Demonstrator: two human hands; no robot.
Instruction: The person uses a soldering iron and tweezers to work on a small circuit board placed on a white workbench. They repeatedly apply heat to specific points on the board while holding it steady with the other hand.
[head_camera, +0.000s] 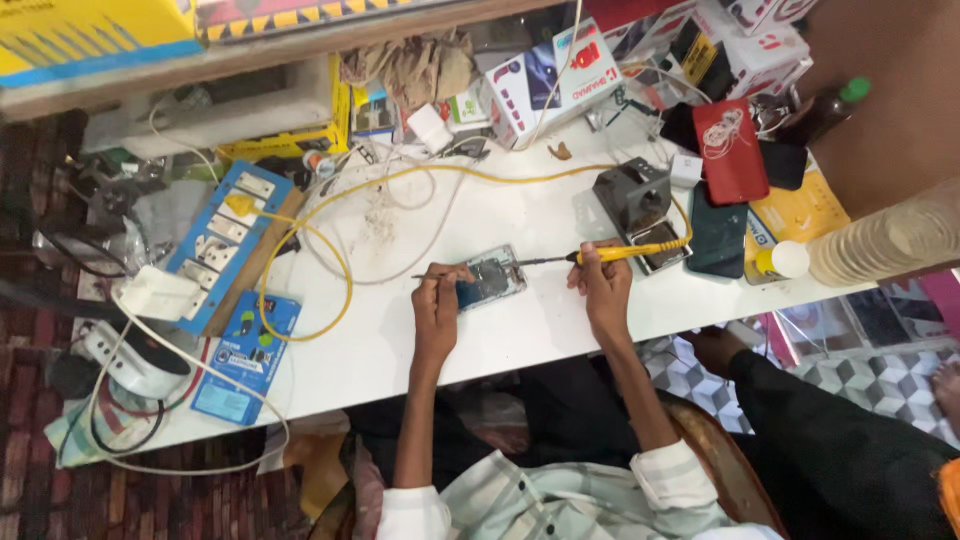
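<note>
Two hands work at the middle of a white table (520, 330) in the head view. The left hand (437, 300) has its fingers pinched shut round a thin metal tool (428, 277) whose tip points left, and it rests against the opened phone (490, 277), which lies flat between both hands. The right hand (603, 285) is closed round the yellow handle of a soldering iron (615, 254); its dark tip reaches left to the phone's edge.

A yellow cable (345, 265) runs from the iron, loops across the table and ends at a blue power strip (225, 240) on the left, so the loop lies just beside the left hand. A grey iron stand (632, 198) sits right behind the right hand, touching a dark phone (717, 232). Beside that lie a red phone case (730, 150) and a small yellow bottle with a white cap (775, 262).

At the near left edge lies a flat blue rectangular package (245, 355), next to white cables (150, 390) and a white charger block (155, 292). Along the far edge stands a white box with red and blue print (555, 75), more white boxes with red marks (760, 40) at the top right, a brown crumpled cloth (410, 65), and a yellow box (90, 35) on the shelf at top left. Another person's hand (715, 345) shows below the table at right.
</note>
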